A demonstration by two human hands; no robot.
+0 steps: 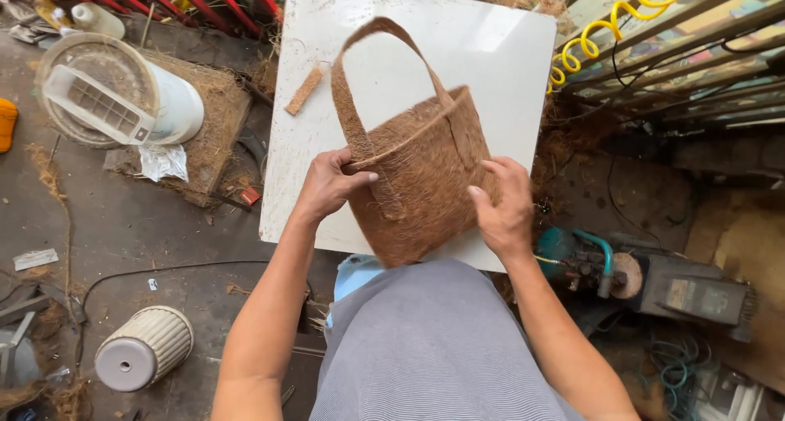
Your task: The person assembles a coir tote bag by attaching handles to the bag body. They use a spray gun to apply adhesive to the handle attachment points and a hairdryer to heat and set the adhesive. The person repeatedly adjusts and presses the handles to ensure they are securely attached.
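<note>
Left hand point(331, 184) and right hand point(503, 204) both grip a brown coconut-fibre basket with looped handle point(421, 184) above a white square board point(491, 45).

Left hand point(331, 184): forearm extended forward, fingers curled in a closed grip, thumb on top. Right hand point(503, 204): forearm extended, fingers spread, gripping.

A brown coir-fibre basket point(421, 176) with a rough, hairy weave is held upright over the white table point(491, 45). Its open mouth tilts toward ten o'clock, and one looped strap handle point(384, 37) arches up toward twelve o'clock. Both side walls are gripped.
</note>
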